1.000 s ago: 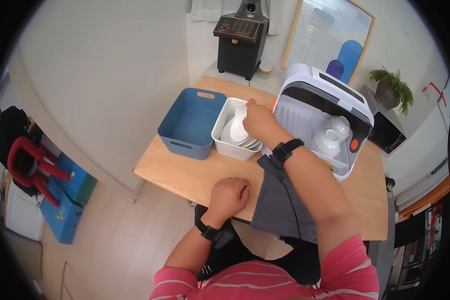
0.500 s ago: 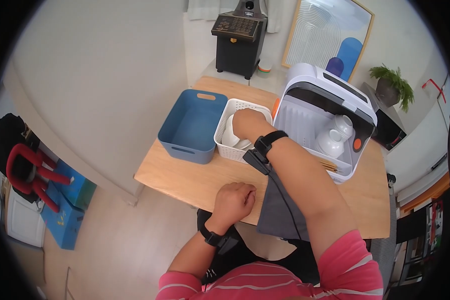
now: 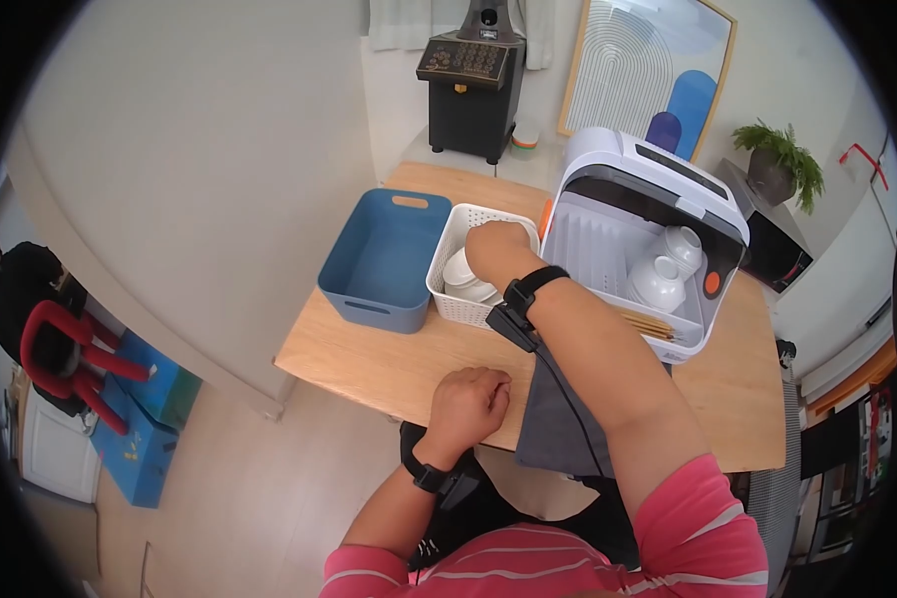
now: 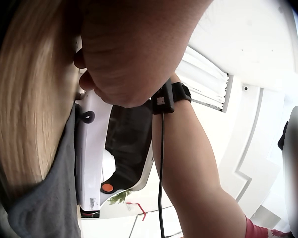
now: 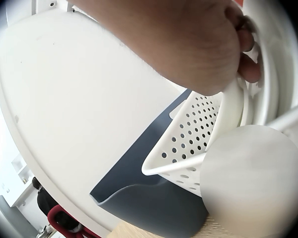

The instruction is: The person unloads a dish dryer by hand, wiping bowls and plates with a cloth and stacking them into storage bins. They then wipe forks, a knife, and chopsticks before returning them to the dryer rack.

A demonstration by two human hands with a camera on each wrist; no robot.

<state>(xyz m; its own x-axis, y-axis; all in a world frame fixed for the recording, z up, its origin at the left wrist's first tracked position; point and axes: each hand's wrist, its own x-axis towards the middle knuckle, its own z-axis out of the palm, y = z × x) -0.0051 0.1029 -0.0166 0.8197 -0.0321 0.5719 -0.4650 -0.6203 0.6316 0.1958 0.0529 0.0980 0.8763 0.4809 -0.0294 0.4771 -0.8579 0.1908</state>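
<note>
My right hand (image 3: 498, 249) is down inside the white perforated basket (image 3: 448, 296), over white dishes (image 3: 460, 274) that lie there. In the right wrist view its curled fingers (image 5: 249, 68) grip the rim of a white plate (image 5: 270, 74) among several stacked rims; the hand hides part of the pile. My left hand (image 3: 468, 407) rests at the table's front edge, its fingers loosely curled and holding nothing. To the right stands an open white dish box (image 3: 593, 244) with a raised lid, two white bowls (image 3: 658, 284) and wooden chopsticks (image 3: 648, 322) inside.
A blue bin (image 3: 369, 317) stands left of the basket on the wooden table (image 3: 369, 359). A grey cloth (image 3: 563, 424) hangs over the front edge, under my right forearm. Behind the table are a black machine (image 3: 473, 100), a framed picture (image 3: 618, 70) and a potted plant (image 3: 775, 169).
My right hand has gone from the basket's upper rim, where it held a white dish, down into the basket over the dishes. My left hand has barely moved.
</note>
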